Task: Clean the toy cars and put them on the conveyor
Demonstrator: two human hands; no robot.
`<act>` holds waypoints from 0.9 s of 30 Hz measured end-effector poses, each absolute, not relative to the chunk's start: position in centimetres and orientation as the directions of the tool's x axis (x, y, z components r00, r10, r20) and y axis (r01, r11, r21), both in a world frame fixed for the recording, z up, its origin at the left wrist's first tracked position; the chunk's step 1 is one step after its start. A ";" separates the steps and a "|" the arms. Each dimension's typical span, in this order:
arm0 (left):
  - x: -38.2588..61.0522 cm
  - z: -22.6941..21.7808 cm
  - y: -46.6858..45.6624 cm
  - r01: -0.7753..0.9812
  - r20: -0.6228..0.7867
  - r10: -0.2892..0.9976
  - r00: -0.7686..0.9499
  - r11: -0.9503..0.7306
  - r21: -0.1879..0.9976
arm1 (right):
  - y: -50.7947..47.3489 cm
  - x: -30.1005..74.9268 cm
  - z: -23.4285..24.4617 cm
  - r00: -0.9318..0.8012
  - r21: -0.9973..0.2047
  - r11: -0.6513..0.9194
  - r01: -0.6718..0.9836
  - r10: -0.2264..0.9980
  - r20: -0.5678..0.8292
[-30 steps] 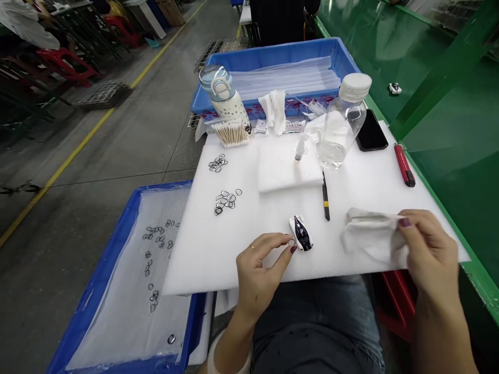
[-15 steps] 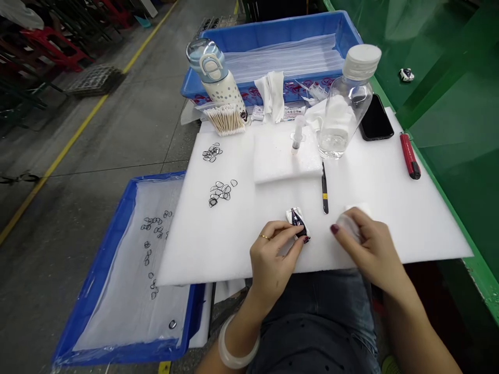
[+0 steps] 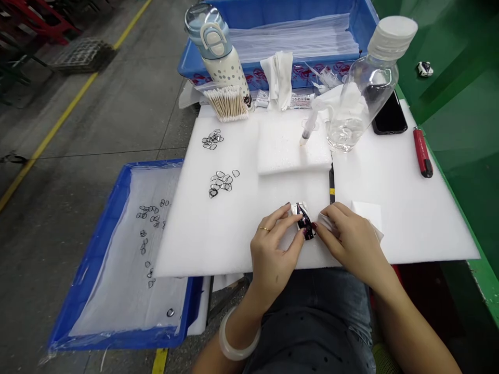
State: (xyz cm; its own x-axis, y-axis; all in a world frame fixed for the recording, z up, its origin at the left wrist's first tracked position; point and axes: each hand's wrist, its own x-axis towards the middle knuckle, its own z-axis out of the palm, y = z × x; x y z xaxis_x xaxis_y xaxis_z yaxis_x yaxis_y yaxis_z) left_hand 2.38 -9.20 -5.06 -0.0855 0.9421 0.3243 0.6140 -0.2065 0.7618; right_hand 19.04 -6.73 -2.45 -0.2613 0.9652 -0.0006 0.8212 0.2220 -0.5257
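Observation:
A small dark and white toy car body [image 3: 303, 221] lies on the white foam board [image 3: 409, 218] near its front edge. My left hand [image 3: 273, 246] pinches the car from the left with thumb and fingers. My right hand [image 3: 349, 241] holds a white cloth [image 3: 366, 215] and presses a corner of it against the car's right side. Black tweezers [image 3: 331, 184] lie just beyond the car.
Small black rings lie in two heaps [image 3: 222, 182] on the board and scattered in the blue tray [image 3: 105, 249] at left. At the back stand a clear bottle [image 3: 362, 88], a drinking bottle [image 3: 218, 47], cotton swabs [image 3: 228, 104], a syringe [image 3: 307, 130], a phone [image 3: 390, 117], a red cutter [image 3: 423, 153].
My right hand brought the cloth leftward from the board's right edge up to the car. My left hand closed on the car. The camera moved closer and lower.

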 end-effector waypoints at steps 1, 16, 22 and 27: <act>2.4 -5.1 -9.2 0.613 0.321 0.943 -0.085 -0.204 0.763 | -6.7 19.0 -2.4 -0.260 -0.527 0.218 0.821 0.966 -0.004; 2.2 -4.7 -9.0 0.583 0.267 0.960 -0.086 -0.169 0.795 | -5.7 19.0 -1.8 -0.276 -0.598 0.171 0.783 0.957 -0.088; 2.1 -4.6 -9.0 0.583 0.265 0.961 -0.082 -0.170 0.795 | -5.3 19.0 -1.6 -0.288 -0.628 0.148 0.764 0.949 -0.128; 2.0 -4.6 -8.9 0.587 0.266 0.961 -0.075 -0.173 0.791 | -5.2 19.0 -1.5 -0.289 -0.627 0.152 0.764 0.950 -0.122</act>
State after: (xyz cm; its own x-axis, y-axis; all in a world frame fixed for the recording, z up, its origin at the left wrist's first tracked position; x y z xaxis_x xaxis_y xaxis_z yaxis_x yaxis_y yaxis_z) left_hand 2.00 -8.93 -4.62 -0.0749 0.9610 0.2662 0.5868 -0.1734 0.7909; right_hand 19.05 -5.21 -1.54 -0.2888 0.9495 -0.1224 0.7641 0.1516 -0.6270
